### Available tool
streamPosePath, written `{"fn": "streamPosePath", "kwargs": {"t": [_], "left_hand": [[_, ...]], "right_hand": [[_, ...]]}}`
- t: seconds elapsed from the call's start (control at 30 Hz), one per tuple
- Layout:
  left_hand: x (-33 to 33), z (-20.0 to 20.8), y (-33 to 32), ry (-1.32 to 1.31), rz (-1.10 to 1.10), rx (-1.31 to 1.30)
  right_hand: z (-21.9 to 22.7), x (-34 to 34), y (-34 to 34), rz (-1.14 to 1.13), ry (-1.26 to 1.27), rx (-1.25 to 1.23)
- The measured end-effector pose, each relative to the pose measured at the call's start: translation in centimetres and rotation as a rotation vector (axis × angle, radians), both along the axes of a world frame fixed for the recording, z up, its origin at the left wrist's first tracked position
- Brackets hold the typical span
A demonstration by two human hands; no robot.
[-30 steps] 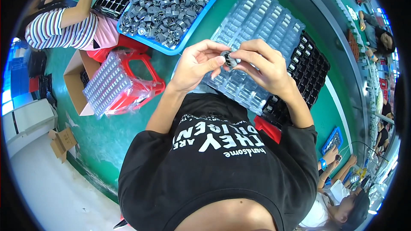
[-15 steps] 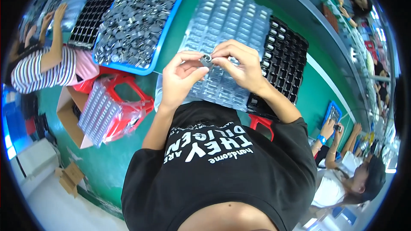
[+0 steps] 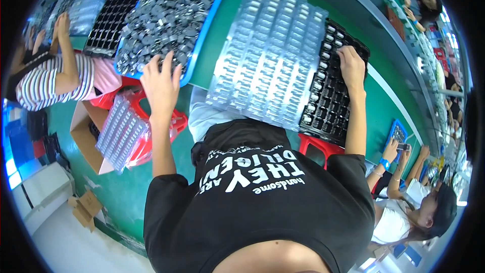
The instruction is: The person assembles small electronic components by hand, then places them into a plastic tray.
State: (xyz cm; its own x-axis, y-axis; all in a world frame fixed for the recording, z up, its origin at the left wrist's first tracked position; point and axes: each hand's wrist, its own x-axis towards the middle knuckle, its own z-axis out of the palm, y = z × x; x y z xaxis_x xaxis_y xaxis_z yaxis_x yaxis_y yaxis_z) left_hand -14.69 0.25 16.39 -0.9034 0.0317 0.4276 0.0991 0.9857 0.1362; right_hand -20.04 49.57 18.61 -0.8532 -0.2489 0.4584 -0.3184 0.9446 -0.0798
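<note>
My left hand (image 3: 160,87) hangs over the near edge of a blue bin (image 3: 206,33), its fingers spread and nothing seen in them. Heaped in that bin are small dark grey and metallic parts (image 3: 164,17). My right hand (image 3: 352,71) reaches to the upper part of a black compartment tray (image 3: 323,102), fingertips pinched together at its pockets. Whatever the pinch holds is hidden by the fingers. Some pockets along that tray's left side contain small silvery parts (image 3: 327,38). Between my hands lies a clear plastic tray (image 3: 262,55) with rows of moulded pockets.
Another black tray (image 3: 108,17) lies left of the bin on the green table (image 3: 208,65). Beside a red stool (image 3: 178,124), a cardboard box (image 3: 83,131) holds bagged clear trays (image 3: 121,134). A co-worker in a striped top (image 3: 43,88) sits at left; others work at right.
My hands were together over the clear tray, holding a small part. They have separated: the left moved left to the bin and opened, the right moved right to the black tray.
</note>
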Motion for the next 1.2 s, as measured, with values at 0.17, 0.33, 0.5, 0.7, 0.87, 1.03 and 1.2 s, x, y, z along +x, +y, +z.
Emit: {"fn": "streamPosePath", "kwargs": {"t": [0.17,0.33,0.5,0.7,0.87,1.03,1.2], "left_hand": [[-0.9,-0.7,-0.2,0.039,0.009,-0.003],[-1.8,-1.0,-0.6,0.009,0.047,0.001],[-2.0,-0.7,-1.1,0.041,0.02,-0.079],[-1.4,-0.8,-1.1,0.067,-0.144,0.043],[-2.1,-0.9,-1.7,0.092,-0.222,0.103],[-4.3,-0.9,-3.2,0.072,-0.292,0.118],[-5.1,-0.2,-3.1,0.191,-0.256,0.25]], "right_hand": [[0.3,-0.9,0.7,0.031,-0.13,0.025],[2.4,-3.2,-3.5,0.101,-0.1,-0.128],[3.6,-7.8,-10.2,0.354,-0.168,-0.218],[2.7,-12.1,-14.0,0.499,-0.235,-0.128],[2.3,-12.9,-14.7,0.504,-0.276,-0.04],[2.8,-12.7,-15.1,0.499,-0.227,0.061],[2.7,-12.3,-15.3,0.52,-0.209,0.092]]}}
